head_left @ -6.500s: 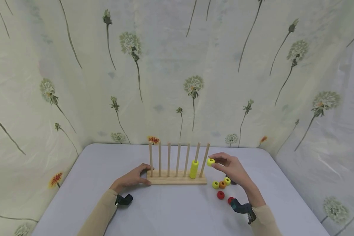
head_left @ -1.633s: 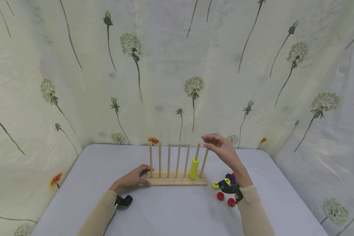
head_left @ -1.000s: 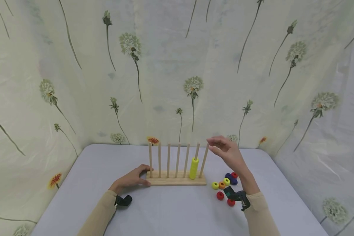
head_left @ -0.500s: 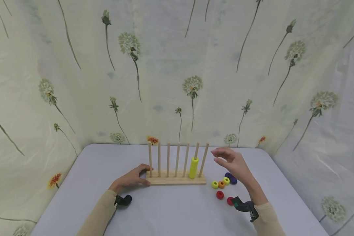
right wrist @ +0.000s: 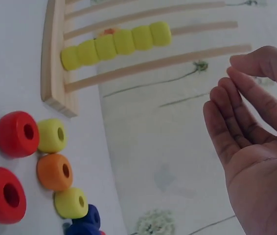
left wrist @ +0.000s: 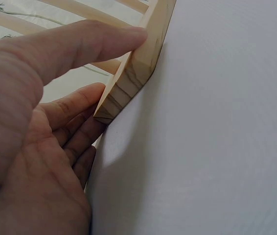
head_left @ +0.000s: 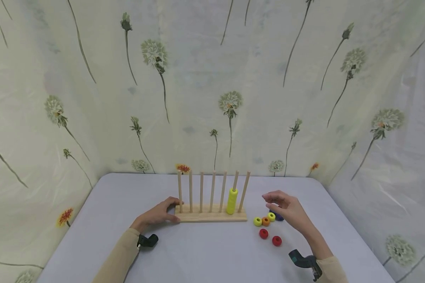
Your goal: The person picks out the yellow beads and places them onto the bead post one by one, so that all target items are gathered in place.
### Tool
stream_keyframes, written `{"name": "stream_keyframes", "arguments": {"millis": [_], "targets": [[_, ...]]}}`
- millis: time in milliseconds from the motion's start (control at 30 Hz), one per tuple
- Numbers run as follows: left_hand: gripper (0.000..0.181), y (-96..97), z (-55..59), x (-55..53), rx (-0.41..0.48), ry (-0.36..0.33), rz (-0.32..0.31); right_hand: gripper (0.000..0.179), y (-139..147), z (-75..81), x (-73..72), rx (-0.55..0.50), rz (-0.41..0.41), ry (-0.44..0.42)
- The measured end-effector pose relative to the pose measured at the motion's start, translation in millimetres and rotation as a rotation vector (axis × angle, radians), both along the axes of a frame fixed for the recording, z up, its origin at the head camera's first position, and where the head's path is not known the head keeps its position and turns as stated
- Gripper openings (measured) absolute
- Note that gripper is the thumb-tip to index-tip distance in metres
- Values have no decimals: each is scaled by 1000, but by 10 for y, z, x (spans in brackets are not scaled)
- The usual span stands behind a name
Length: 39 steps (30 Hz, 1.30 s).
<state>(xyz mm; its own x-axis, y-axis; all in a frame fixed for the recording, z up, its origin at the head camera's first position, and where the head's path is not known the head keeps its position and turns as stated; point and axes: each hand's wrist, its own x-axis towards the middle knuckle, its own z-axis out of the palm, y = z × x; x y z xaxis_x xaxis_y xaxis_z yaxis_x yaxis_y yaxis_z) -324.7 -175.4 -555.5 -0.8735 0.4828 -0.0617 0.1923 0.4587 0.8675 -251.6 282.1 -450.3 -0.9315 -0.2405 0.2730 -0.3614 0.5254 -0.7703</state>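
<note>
A wooden peg rack (head_left: 212, 217) with several upright pegs stands on the table. My left hand (head_left: 158, 215) grips the left end of its base, with the thumb (left wrist: 94, 44) on the front edge and the fingers behind. Yellow beads (head_left: 231, 201) are stacked on the second peg from the right, which sticks out above them. To the right of the rack, my right hand (head_left: 287, 208) hovers over the loose beads with nothing in it, its fingers loosely bent. Beneath it are dark blue beads (head_left: 279, 217), partly hidden in the head view.
Nearer the rack lie two loose yellow beads (head_left: 257, 221) with an orange bead (head_left: 265, 221) between them. Two red beads (head_left: 263, 234) lie closer to the front. A curtain (head_left: 212, 78) with a dandelion print hangs behind the white table (head_left: 198, 255).
The right hand held a yellow bead earlier, and the yellow stack is now taller. Since then the hand has moved from the peg tops down and right over the loose beads. The left hand stays put.
</note>
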Motion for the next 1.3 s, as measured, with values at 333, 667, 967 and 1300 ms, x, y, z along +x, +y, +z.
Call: {"name": "stream_keyframes", "arguments": {"millis": [333,667,967,1300], "targets": [[67,8,-2,14,5,-1,19,37,281,-345,-5,-1,-98,-130],[69,4,-16,7,-4,1,24,35,439,-574,-55,-19,-149,-251],[69,-4,-17,14,13,1,13,33,485,-704,-91,19,-177,-279],[67,1,7,13,19,3,-1,35,512,-844,-135,40,-210,-312]]}}
